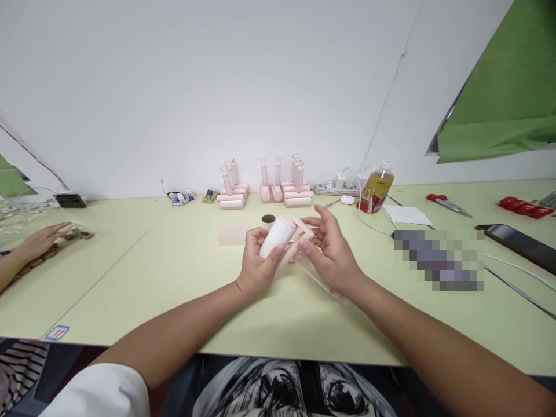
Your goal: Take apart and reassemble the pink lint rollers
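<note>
My left hand (258, 266) is closed round a white roll (278, 236) with a pale pink end, apparently a lint roller's, tilted up to the right. Against its right side, my right hand (332, 249) pinches a pale pink plastic lint roller part (292, 252) between thumb and fingers, with some fingers raised. Clear material (315, 272) trails below that hand, blurred. Just behind my hands stands another white roll with a dark open core (268, 219). A translucent pink piece (230, 236) lies on the table to its left.
Several pink lint rollers (232, 200) stand upright along the wall. A power strip (336, 190), drink bottle (376, 188), white paper (408, 215), red-handled tool (449, 204) and phone (519, 243) lie to the right, with cables. Another person's hand (41, 243) rests at far left.
</note>
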